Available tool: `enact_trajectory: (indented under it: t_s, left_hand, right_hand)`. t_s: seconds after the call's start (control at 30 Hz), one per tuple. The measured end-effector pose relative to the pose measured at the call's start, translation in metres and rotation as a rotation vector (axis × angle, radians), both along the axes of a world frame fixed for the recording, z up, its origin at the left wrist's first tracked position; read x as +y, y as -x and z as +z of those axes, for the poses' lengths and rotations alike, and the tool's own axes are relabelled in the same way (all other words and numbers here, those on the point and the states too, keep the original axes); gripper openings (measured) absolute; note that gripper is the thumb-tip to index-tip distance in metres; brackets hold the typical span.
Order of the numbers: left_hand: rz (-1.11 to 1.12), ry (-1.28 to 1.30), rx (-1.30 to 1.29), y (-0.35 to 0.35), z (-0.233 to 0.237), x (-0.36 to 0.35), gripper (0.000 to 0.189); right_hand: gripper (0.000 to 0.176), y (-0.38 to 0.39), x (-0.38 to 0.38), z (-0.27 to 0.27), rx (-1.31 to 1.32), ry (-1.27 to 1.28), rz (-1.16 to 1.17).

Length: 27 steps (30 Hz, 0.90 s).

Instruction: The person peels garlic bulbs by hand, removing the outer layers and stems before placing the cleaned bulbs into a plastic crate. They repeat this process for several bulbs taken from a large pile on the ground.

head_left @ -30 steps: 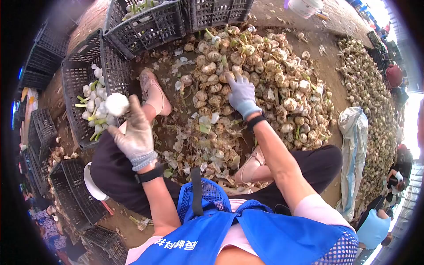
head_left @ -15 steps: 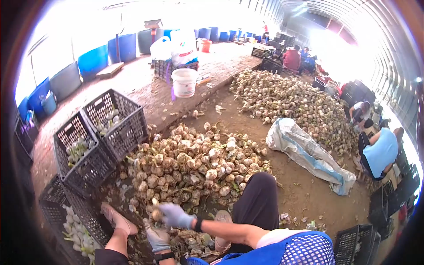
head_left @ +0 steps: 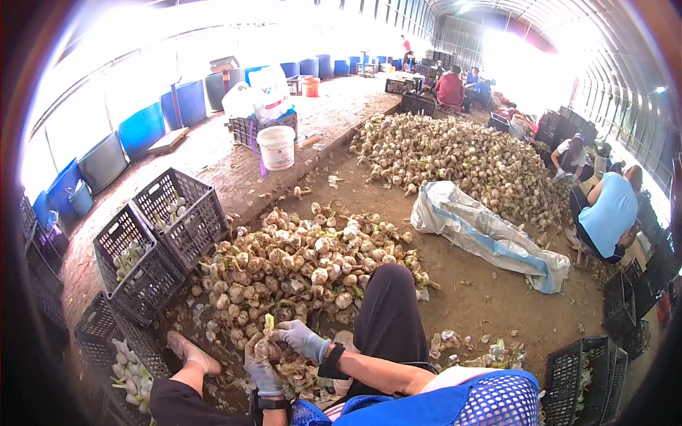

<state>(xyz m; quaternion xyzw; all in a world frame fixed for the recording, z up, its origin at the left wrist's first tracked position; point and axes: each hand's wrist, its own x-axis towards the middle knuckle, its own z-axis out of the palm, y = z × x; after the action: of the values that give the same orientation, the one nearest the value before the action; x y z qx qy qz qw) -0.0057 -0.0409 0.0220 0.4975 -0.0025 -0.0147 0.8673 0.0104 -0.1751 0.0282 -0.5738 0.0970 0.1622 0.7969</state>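
Observation:
My left hand (head_left: 262,370), in a pale grey work glove, is closed around a garlic bulb (head_left: 267,348) with its cut green stem pointing up. From the right, my right hand (head_left: 304,340), gloved too, pinches the bulb's outer skin with its fingertips. Just beyond both hands lies a heap of unpeeled, soil-brown garlic bulbs (head_left: 298,263). Under the hands is a litter of loose garlic skins (head_left: 302,376), partly hidden by my arms.
Black crates (head_left: 186,226) holding trimmed garlic stand at the left. A white sack (head_left: 483,231) lies at the right, before a larger garlic pile (head_left: 462,160). A white bucket (head_left: 275,149) sits on the raised ledge. A person in light blue (head_left: 607,213) crouches at the right.
My right hand has come back from the edge of the heap to my left hand. A stemmed garlic bulb now sits between them. The view has shifted slightly.

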Motion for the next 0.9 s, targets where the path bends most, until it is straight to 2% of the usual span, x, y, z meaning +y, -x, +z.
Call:
enact_trajectory:
  t_s: [0.03,0.07,0.17,0.2,0.23,0.3,0.33,0.37,0.43,0.47,0.5,0.57,0.63,0.7,0.73,0.77,0.8,0.83,0.87,0.9]
  left_hand:
    - [-0.008,0.01,-0.009,0.003,0.0,0.0,0.035]
    - [-0.011,0.095,0.061,0.002,-0.003,0.001,0.032]
    - [0.015,0.06,0.061,0.007,0.013,-0.003,0.03]
    - [-0.044,0.059,0.086,0.0,-0.01,0.007,0.03]
    - [-0.054,0.058,0.094,0.002,-0.002,0.003,0.03]
    - [-0.111,-0.113,-0.05,0.006,0.02,-0.004,0.03]
    - [-0.094,-0.231,-0.041,0.003,0.011,-0.002,0.034]
    - [-0.103,-0.229,-0.04,0.002,0.001,0.0,0.034]
    - [-0.123,-0.069,0.028,0.002,-0.012,0.004,0.038]
    - [-0.132,0.089,0.141,0.003,-0.015,0.004,0.041]
    - [-0.13,0.088,0.141,0.002,-0.015,0.006,0.041]
    - [-0.27,0.2,0.298,0.003,-0.007,0.01,0.042]
    - [-0.241,0.154,0.265,0.002,-0.005,0.009,0.037]
    - [0.051,-0.517,-0.211,-0.004,-0.012,0.006,0.026]
    - [0.099,-0.615,-0.259,0.009,0.022,-0.007,0.018]
    - [0.094,-0.611,-0.255,0.011,0.025,-0.01,0.018]
    - [0.119,-0.69,-0.287,0.012,0.026,-0.01,0.016]
    - [0.147,-0.771,-0.321,0.014,0.026,-0.01,0.015]
    - [0.023,-0.538,-0.197,0.0,-0.014,0.001,0.019]
    - [0.024,-0.538,-0.196,-0.003,-0.028,0.008,0.019]
  right_hand:
    - [0.022,0.006,-0.002,0.009,-0.013,0.025,0.012]
    - [0.021,0.004,0.002,-0.006,-0.035,-0.127,-0.028]
    - [0.019,0.014,-0.002,0.007,-0.046,-0.116,-0.021]
    - [0.019,0.021,-0.006,0.022,-0.009,-0.059,-0.033]
    - [0.019,0.023,-0.009,0.02,-0.002,-0.058,-0.043]
    - [0.02,0.021,-0.014,0.007,0.044,-0.193,-0.015]
    - [0.021,0.016,-0.013,-0.011,-0.061,-0.202,-0.043]
    - [0.021,0.016,-0.014,-0.011,-0.059,-0.2,-0.052]
    - [0.019,0.016,-0.013,-0.01,-0.082,-0.055,-0.036]
    - [0.018,0.019,-0.014,-0.004,-0.083,-0.071,-0.011]
    - [0.018,0.018,-0.013,-0.006,-0.083,-0.073,-0.009]
    - [0.018,0.019,-0.013,-0.007,-0.089,-0.196,0.031]
    - [0.016,0.024,-0.017,-0.001,-0.08,-0.233,0.054]
    - [0.013,0.024,-0.017,0.001,-0.074,-0.265,0.076]
    - [0.009,0.024,-0.015,-0.004,-0.051,-0.274,0.092]
    - [0.006,0.026,-0.013,-0.005,-0.025,-0.285,0.104]
    - [0.004,0.029,-0.007,-0.007,0.004,-0.351,0.008]
    - [0.004,0.029,-0.004,-0.013,0.007,-0.352,0.007]
    - [0.006,0.025,-0.002,-0.022,0.013,-0.267,-0.03]
    - [0.008,0.021,0.001,-0.031,0.019,-0.181,-0.067]
